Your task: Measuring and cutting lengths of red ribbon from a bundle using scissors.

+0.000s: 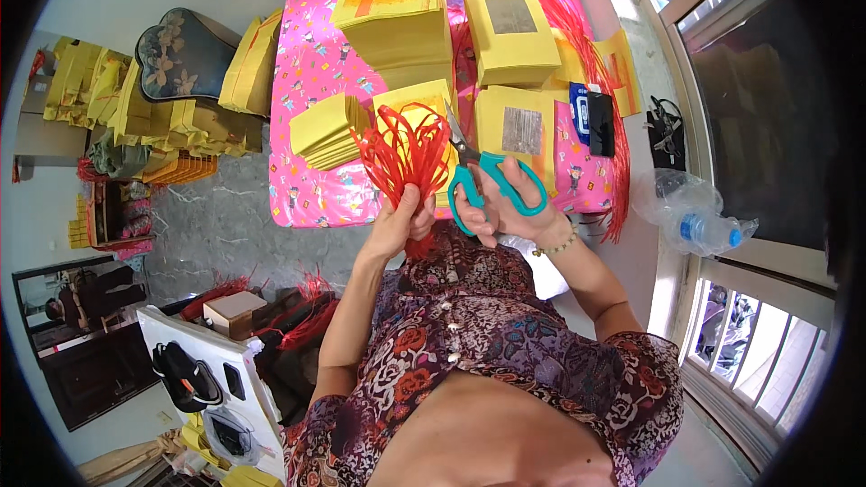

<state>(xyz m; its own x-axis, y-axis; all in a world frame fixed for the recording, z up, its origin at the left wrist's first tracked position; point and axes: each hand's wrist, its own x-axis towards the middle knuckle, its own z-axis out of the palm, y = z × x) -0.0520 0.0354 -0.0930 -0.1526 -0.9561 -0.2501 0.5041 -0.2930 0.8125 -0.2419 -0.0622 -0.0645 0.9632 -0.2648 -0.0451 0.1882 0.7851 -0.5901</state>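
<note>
My left hand (408, 223) is closed round a bundle of red plastic ribbon strips (410, 149), whose looped ends fan out above the fist. Below it, the other ends hang toward my lap. In my right hand (514, 201) is a pair of scissors (466, 153) with teal handles, the fingers through the loops. The dark blades point up beside the ribbon loops and look slightly apart; I cannot tell whether they touch a strip. Behind both hands lie stacks of yellow paper (327, 131) on a table with a pink patterned cover (298, 189).
Taller yellow paper stacks (397, 45) stand farther back. Long red ribbon (586, 45) trails down the table's right side, near a black phone (600, 124) and a blue-white packet (579, 117). A plastic bottle (699, 227) sits by the window. A cushioned chair (185, 54) is at left.
</note>
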